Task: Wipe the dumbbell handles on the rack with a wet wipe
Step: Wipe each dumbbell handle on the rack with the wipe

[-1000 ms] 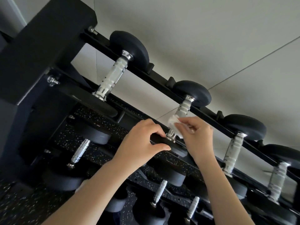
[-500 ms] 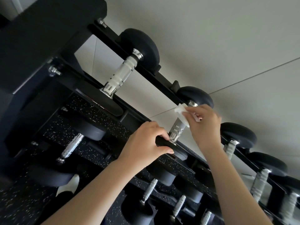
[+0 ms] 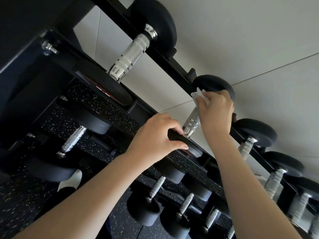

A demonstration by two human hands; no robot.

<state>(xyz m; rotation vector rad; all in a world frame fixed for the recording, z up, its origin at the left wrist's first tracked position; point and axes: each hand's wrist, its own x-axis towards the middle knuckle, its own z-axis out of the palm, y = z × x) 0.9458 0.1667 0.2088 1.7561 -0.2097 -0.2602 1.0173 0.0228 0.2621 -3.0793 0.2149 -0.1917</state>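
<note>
On the top tier of the black rack point(image 3: 177, 65), the second dumbbell has a chrome handle point(image 3: 190, 122) between black heads. My right hand point(image 3: 214, 112) grips a white wet wipe point(image 3: 198, 96) wrapped on the far end of that handle, close to the far head point(image 3: 214, 84). My left hand point(image 3: 155, 140) grips the rim of the near head point(image 3: 183, 140). Most of the wipe is hidden under my fingers.
A bigger dumbbell with a knurled chrome handle point(image 3: 132, 54) sits to the left on the same tier. More dumbbells point(image 3: 246, 147) follow to the right. Lower tiers hold several smaller dumbbells point(image 3: 72, 140) above black speckled flooring point(image 3: 20, 200). A pale tiled wall stands behind.
My right hand slid the wipe along the handle from the near end up to the far end. My left hand kept its grip on the near head. The view shifted closer.
</note>
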